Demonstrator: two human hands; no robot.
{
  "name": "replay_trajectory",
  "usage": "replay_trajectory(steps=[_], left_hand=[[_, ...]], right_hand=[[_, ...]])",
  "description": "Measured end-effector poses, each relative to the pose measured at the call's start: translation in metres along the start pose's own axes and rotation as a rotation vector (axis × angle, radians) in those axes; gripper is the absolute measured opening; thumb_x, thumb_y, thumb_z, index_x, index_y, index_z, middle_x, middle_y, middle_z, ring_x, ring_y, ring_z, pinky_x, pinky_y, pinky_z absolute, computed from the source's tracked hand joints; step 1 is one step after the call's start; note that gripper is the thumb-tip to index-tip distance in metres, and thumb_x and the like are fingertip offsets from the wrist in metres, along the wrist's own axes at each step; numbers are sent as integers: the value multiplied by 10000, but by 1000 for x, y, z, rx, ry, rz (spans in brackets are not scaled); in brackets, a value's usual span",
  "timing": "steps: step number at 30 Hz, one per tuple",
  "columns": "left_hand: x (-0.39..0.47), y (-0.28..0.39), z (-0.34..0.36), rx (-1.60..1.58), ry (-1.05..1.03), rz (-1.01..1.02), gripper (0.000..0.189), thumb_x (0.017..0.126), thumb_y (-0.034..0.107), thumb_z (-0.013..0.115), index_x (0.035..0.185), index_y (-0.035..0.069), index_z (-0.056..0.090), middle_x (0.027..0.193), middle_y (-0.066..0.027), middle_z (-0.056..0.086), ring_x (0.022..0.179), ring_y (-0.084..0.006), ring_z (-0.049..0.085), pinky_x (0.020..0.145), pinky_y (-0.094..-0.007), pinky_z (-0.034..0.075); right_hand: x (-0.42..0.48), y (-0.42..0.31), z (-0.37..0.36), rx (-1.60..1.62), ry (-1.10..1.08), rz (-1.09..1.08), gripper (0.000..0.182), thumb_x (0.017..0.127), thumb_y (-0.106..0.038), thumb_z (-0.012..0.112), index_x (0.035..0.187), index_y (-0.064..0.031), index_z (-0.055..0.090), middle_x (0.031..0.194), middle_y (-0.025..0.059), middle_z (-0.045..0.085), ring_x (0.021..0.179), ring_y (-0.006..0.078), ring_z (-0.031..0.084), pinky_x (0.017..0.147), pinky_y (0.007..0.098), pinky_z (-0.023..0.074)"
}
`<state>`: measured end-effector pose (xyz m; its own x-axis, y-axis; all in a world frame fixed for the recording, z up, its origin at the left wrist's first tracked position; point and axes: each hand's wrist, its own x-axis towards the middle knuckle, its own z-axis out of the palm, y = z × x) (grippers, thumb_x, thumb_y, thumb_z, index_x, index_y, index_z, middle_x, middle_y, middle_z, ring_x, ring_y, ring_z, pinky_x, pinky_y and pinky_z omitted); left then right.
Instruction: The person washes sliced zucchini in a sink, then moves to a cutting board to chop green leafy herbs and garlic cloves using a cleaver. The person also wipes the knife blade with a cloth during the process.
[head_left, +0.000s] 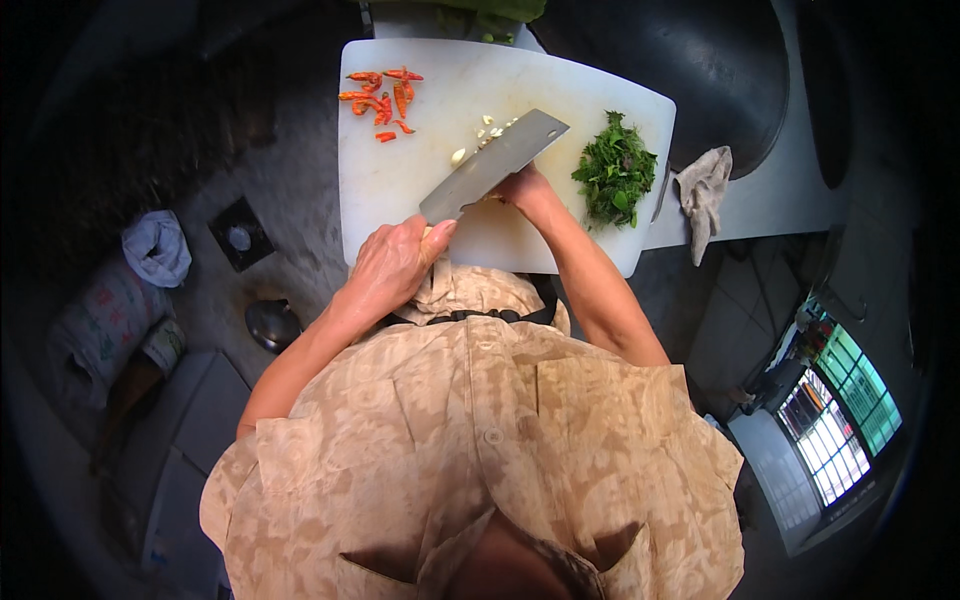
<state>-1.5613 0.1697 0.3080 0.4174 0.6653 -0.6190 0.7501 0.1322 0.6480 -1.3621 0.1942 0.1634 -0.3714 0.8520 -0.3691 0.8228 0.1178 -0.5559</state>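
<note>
My left hand (397, 259) grips the handle of a cleaver (499, 159), its broad blade slanting up to the right over a white cutting board (390, 195). Behind the blade, my right hand (523, 187) is bent, its fingers mostly hidden; whether they hold anything cannot be told. Small pale pieces, seemingly garlic (487, 120), lie along the blade's far edge, with a larger clove (457, 156) beside it. Wrinkled red chilies (385, 105) are spread over the board's far left corner. A heap of leafy green herbs (616, 172) rests near its right edge.
Beyond the board's right side is a large dark wok (675, 67). A crumpled cloth (703, 195) hangs at the counter edge. Green vegetables (495, 9) are behind the board. At left below are a woven sack (112, 322), a dark round metal object (271, 324) and a floor drain (240, 236).
</note>
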Motion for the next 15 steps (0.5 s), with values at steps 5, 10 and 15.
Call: replay_trajectory(steps=[5,10,15], left_hand=[[2,-8,-7,176,42,258,397,944,288,337,768,-45,461,662,-242,465,655,-436,451,575,-473,360],[-1,-20,-2,183,71,373,354,952,247,313,807,-41,460,636,-228,443,605,-413,441,576,-475,361],[12,-9,2,77,29,172,510,933,401,325,737,-37,498,642,-237,496,622,-423,475,602,-471,389]], right_hand=[[10,-18,-30,42,-228,136,509,679,-477,564,1044,-123,576,1098,118,554,1067,301,472,941,430,321],[15,-11,-17,30,-231,109,546,686,-495,531,1085,-124,565,1154,152,525,1110,322,447,979,428,290],[11,-19,-25,-27,-270,158,559,704,-502,514,1109,-120,556,1189,151,508,1143,329,426,999,434,264]])
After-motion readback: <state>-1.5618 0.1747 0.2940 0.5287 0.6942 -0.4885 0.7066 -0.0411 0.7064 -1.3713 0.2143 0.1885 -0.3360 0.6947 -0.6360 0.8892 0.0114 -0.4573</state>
